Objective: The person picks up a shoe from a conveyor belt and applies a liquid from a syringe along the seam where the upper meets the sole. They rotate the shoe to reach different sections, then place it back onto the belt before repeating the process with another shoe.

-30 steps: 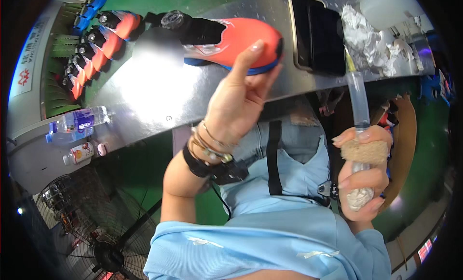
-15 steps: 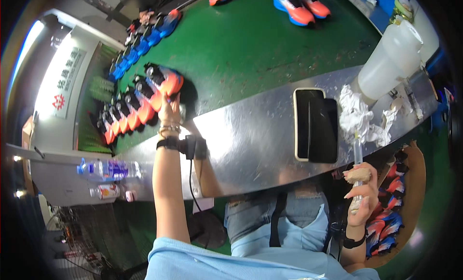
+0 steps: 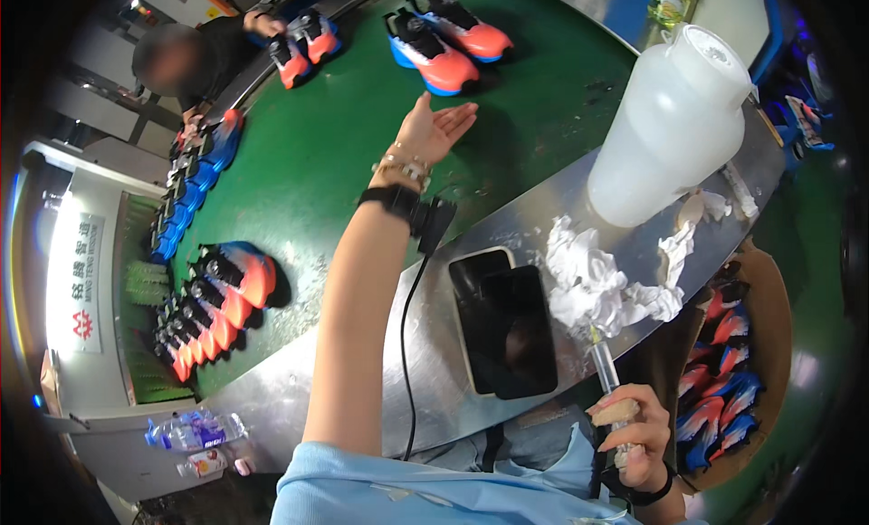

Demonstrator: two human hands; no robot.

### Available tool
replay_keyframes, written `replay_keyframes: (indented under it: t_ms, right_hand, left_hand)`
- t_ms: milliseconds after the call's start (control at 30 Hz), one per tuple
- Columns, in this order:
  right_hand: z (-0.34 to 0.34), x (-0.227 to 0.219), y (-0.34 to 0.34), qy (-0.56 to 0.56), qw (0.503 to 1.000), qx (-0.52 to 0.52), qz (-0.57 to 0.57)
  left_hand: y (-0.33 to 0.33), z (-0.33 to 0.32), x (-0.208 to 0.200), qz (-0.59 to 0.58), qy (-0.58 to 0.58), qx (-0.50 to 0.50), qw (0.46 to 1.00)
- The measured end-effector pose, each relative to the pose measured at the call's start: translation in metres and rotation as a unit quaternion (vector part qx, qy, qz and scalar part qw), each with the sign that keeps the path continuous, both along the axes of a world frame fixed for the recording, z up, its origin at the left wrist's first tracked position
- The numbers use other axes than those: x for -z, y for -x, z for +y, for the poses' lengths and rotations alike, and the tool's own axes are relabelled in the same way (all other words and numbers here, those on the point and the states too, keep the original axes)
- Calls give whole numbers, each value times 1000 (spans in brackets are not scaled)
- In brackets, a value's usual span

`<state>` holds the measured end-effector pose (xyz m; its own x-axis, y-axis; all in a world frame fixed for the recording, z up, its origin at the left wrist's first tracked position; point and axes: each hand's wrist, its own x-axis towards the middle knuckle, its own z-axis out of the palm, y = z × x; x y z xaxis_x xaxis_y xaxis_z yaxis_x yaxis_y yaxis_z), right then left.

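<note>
My left hand (image 3: 433, 131) reaches out over the green belt, palm up and fingers stretched, with nothing in it. Just beyond it, a pair of orange-and-blue sports shoes (image 3: 439, 62) stands on the belt; the nearer shoe's toe is close to my fingers. Low on the right, the fingers of my right hand (image 3: 638, 439) wrap round a clear syringe-like tube (image 3: 606, 367) with a yellowish tip. Beige wrapping (image 3: 615, 412) covers part of a finger. The tip points at crumpled white tissue (image 3: 584, 276) on the metal ledge (image 3: 380, 344).
Beside the tissue lie two phones (image 3: 507, 330) and a large white plastic bottle (image 3: 670, 127). A row of orange shoes (image 3: 217, 299) and a blue row stand at left. A co-worker's hand (image 3: 262, 23) is by another pair. A carton (image 3: 769, 362) holds shoe uppers.
My left hand has left the row of orange shoes and moved right and away, toward the shoe pair. The view has shifted. My right hand still holds the tube.
</note>
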<state>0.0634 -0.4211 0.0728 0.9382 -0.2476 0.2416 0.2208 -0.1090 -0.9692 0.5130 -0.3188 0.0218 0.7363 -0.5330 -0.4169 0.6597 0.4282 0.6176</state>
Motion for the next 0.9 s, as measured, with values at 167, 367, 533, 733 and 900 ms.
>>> replay_keyframes:
  t_ms: [167,367,533,733,900]
  right_hand:
    - [4,-16,-6,-5,999,3,42]
    - [-7,-18,4,-15,1000,-17,-15]
    - [-1,-12,4,10,998,-22,-52]
    - [-2,-2,-4,94,993,-1,-72]
    - [10,-4,-7,58,994,2,-91]
  left_hand:
    - [-51,-55,32,-37,-124,-192,973]
    - [-42,2,9,-89,-327,-241,909]
    - [78,138,-10,-134,-148,-158,967]
    - [366,282,-47,-47,-150,-174,972]
    - [506,339,-74,-6,-250,-247,936]
